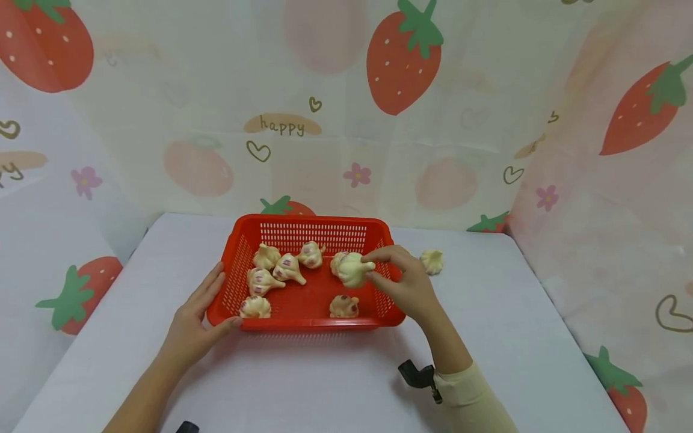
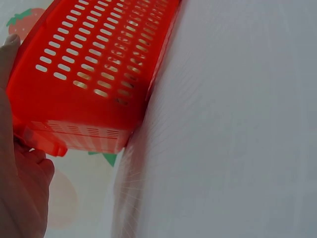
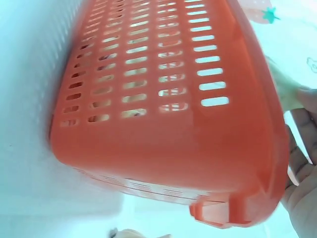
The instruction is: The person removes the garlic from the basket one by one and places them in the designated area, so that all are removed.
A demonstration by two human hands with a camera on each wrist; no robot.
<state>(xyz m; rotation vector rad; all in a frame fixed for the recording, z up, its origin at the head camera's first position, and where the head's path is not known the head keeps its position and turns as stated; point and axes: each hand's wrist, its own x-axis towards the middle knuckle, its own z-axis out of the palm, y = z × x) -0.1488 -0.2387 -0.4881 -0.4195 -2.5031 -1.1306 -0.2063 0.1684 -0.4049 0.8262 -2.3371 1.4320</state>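
Observation:
Above the right half of the red basket (image 1: 303, 323), my right hand (image 1: 406, 282) pinches a garlic bulb (image 1: 353, 270) by its stem, between thumb and fingers. In the right wrist view, the fingers and part of that pale bulb (image 3: 282, 87) show past the basket's rim. My left hand (image 1: 192, 328) holds the basket's left side, thumb over the front rim and fingers along the left rim. From the left wrist, some fingertips (image 2: 42, 161) curl beneath the rim. Inside the basket, several garlic bulbs (image 1: 289, 269) lie mostly on the left; another bulb (image 1: 344, 307) sits near the front right.
One garlic bulb (image 1: 432, 261) lies on the white tabletop (image 1: 487, 300), right of the basket. Strawberry-print cloth (image 1: 335, 144) rises behind and at both sides of the table. A black wrist camera mount (image 1: 418, 376) hangs at my right wrist.

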